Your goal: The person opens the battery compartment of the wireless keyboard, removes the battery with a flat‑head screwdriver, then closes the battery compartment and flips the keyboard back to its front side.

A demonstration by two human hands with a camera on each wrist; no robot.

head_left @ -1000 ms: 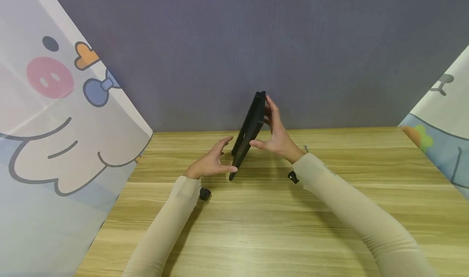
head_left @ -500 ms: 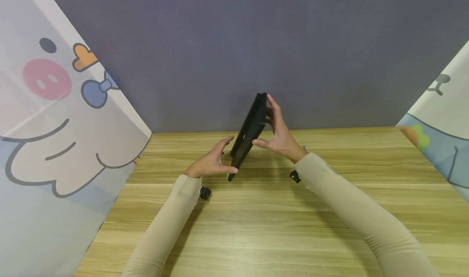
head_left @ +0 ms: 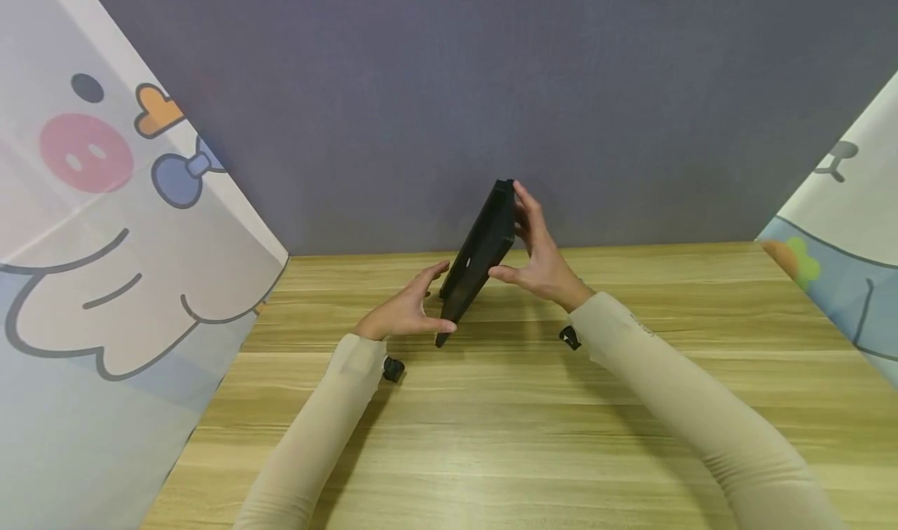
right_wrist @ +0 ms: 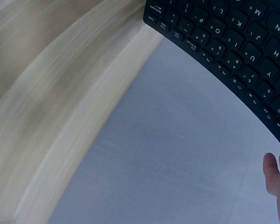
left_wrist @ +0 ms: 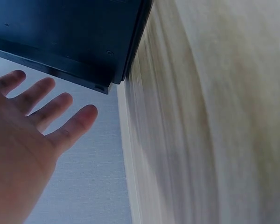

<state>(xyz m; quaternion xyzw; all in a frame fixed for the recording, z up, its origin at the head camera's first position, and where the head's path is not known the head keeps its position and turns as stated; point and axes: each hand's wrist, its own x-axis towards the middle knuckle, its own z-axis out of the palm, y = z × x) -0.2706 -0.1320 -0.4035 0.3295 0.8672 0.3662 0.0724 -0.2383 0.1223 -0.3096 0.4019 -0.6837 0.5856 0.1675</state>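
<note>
Left grip (head_left: 403, 312) fingers spread; right grip (head_left: 540, 257) curled.

Head view: we look from above and behind the forearms, forward and down across the wooden table (head_left: 561, 436) to the grey wall (head_left: 449, 86), both hands at mid-distance.

Left wrist view: we sit low and very close, facing along the palm of the left hand (left_wrist: 23, 140) toward the underside of the black keyboard (left_wrist: 70, 37); table edge runs vertically, so the frame is rolled.

Right wrist view: equally close, rolled, facing the keyboard's key side (right_wrist: 233, 42) and wall.

Shared by all three: keyboard, table, grey wall.
</note>
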